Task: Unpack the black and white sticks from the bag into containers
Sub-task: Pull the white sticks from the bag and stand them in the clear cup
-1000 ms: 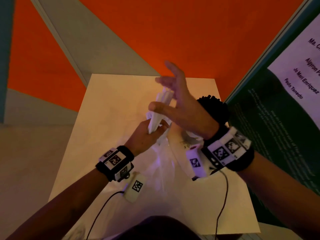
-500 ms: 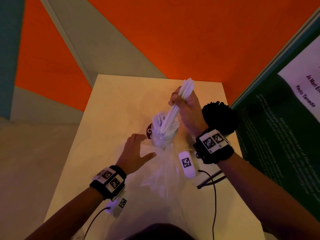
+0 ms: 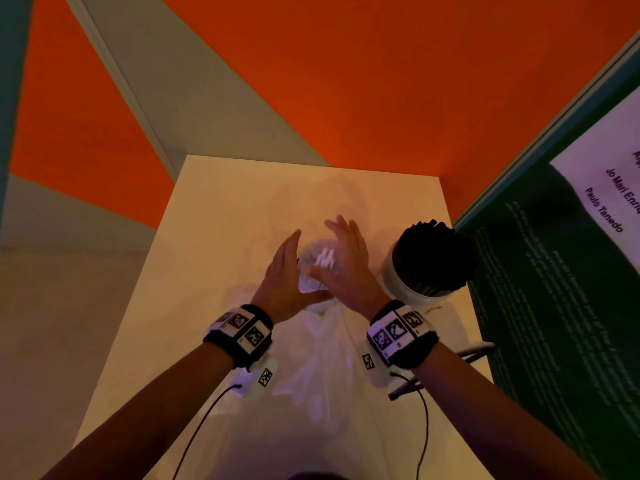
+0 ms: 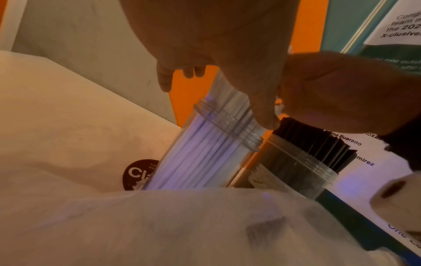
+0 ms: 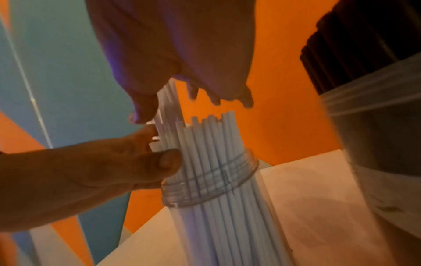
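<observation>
A clear jar [image 3: 313, 292] packed with white sticks [image 3: 325, 259] stands upright mid-table. My left hand [image 3: 282, 271] and right hand [image 3: 346, 258] flank the stick tops with straight fingers, palms facing each other. In the right wrist view the left thumb [image 5: 166, 162] presses the white sticks [image 5: 205, 144] just above the threaded jar rim [image 5: 209, 181], and the right thumb [image 5: 143, 109] touches a few taller sticks. A second jar [image 3: 412, 289] full of black sticks [image 3: 429, 261] stands to the right. The clear plastic bag [image 3: 322, 358] lies limp between my wrists.
The cream table [image 3: 225, 220] has its far edge against an orange wall. A dark green poster board [image 3: 554, 289] stands close on the right, beside the black-stick jar. A round dark sticker [image 4: 139, 174] lies on the table by the white-stick jar. Cables trail from both wristbands.
My right hand has let its bundle of white sticks into the jar and opened. The left hand has left the bag and come up beside the sticks.
</observation>
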{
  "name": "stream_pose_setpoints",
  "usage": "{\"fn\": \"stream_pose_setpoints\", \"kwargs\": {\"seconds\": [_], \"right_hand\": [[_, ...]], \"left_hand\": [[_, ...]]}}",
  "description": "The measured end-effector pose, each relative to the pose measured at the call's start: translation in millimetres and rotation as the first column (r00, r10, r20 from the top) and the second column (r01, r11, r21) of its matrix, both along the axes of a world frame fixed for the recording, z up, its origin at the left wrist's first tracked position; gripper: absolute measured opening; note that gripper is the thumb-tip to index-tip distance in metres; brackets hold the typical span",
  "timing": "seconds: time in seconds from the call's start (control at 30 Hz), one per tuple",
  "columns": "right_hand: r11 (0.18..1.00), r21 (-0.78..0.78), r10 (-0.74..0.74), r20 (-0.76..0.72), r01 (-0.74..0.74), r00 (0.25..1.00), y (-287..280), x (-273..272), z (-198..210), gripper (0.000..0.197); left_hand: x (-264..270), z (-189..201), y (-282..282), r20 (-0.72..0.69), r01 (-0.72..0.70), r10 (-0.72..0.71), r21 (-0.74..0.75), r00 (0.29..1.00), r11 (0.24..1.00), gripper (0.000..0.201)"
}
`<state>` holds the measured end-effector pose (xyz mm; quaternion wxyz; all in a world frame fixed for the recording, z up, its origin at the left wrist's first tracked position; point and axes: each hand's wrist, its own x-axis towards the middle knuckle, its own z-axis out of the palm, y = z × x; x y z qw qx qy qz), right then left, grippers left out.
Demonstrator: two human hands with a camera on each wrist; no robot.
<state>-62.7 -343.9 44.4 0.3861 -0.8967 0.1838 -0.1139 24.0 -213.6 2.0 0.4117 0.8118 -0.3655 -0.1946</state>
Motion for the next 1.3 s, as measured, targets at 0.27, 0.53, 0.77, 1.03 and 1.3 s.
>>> {"fn": "stream_pose_setpoints", "kwargs": {"seconds": [0.27, 0.53, 0.77, 1.03, 1.3], "right_hand": [[0.765, -0.567, 0.168, -0.281, -0.305, 0.945, 12.8, -10.3, -16.2, 0.061], [0.860, -0.398, 0.166, -0.372, -0.319, 0.913, -5.2, 11.4, -13.1, 0.093], [0.917, -0.345, 0.146, -0.178, -0.201, 0.973, -8.8, 30.4, -1.5, 0.050], [0.872, -0.370, 0.123, -0.469, -0.321, 0.875, -1.0, 31.9, -2.1, 0.088], [0.800, -0.557, 0.306, 0.060, -0.223, 0.950, 40.5, 0.8, 2.4, 0.062]], "left_hand": [[7.6, -12.0, -11.9, -0.034, 0.140, -0.141, -0.031, 0.989, 0.990, 0.124], [3.2, -22.5, 16.1, -0.221, 0.037, -0.057, -0.095, 0.974, 0.995, 0.151], [-11.7, -51.2, 86.0, 0.190, -0.093, 0.036, 0.299, 0.981, 0.950, 0.095], [-25.3, -94.2, 123.1, -0.090, 0.211, -0.220, 0.756, 0.971, 0.620, 0.119], [7.1, -110.7, 122.3, 0.214, 0.184, -0.643, 0.851, 0.735, 0.493, 0.108]]}}
